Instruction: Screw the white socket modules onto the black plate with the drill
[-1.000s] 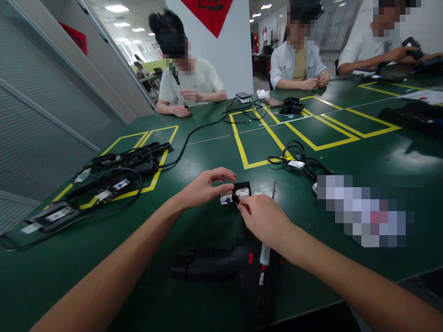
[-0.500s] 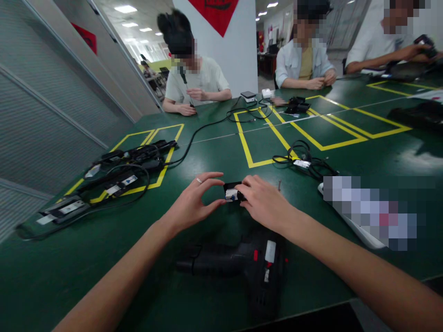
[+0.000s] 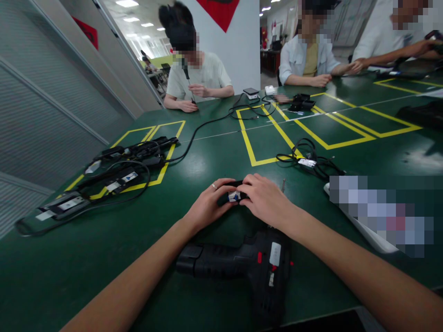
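A small black block-shaped part with a white-and-blue label (image 3: 234, 196) is between my two hands, just above or on the green table; which of the two I cannot tell. My left hand (image 3: 209, 203), with a ring on one finger, has its thumb and fingers on the left end. From the other side my right hand (image 3: 265, 198) grips the right end, hiding much of it. A black cordless drill (image 3: 224, 263) lies on its side below my hands, near the table's front edge. A thin metal bit (image 3: 283, 185) shows just beyond my right hand.
Black devices with cables (image 3: 128, 177) lie at the left, partly over yellow tape. At the right are a coiled black cable (image 3: 306, 161) and a white-edged, blurred-out object (image 3: 367, 237). Across the table sit several people, one holding a screwdriver (image 3: 187, 71).
My left hand has moved right and closed onto the black part; before, its fingers were spread beside it. My right hand keeps its grip. The view has shifted slightly.
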Demonstrator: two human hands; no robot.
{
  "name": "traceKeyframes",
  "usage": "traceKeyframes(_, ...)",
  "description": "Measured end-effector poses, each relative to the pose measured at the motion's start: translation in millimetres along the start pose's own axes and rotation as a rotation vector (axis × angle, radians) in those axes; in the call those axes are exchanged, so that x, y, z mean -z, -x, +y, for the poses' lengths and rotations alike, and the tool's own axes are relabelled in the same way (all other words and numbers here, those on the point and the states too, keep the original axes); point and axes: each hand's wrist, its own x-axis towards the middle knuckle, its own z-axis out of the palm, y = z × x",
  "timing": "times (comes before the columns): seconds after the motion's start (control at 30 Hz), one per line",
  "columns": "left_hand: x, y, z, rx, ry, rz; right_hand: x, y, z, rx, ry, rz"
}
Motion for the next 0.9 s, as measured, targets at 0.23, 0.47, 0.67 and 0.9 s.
traceKeyframes(0.23, 2.1, 0, 1, 0.005, 0.032, -0.014, -6, -2, 2, -0.062, -0.060, 0.023)
traceKeyframes(0.47, 2.5, 0, 2, 0.000, 0.024, -0.020, -10, -3, 2, -0.102, -0.097, 0.056)
traceKeyframes(0.67, 1.4, 0, 2, 0.005, -0.001, -0.021, -10, -1, 1, -0.112, -0.117, 0.065)
traceKeyframes(0.9, 1.8, -1, 8, -0.051, -0.095, 0.003, -11, -2, 3, -0.109, -0.123, 0.071)
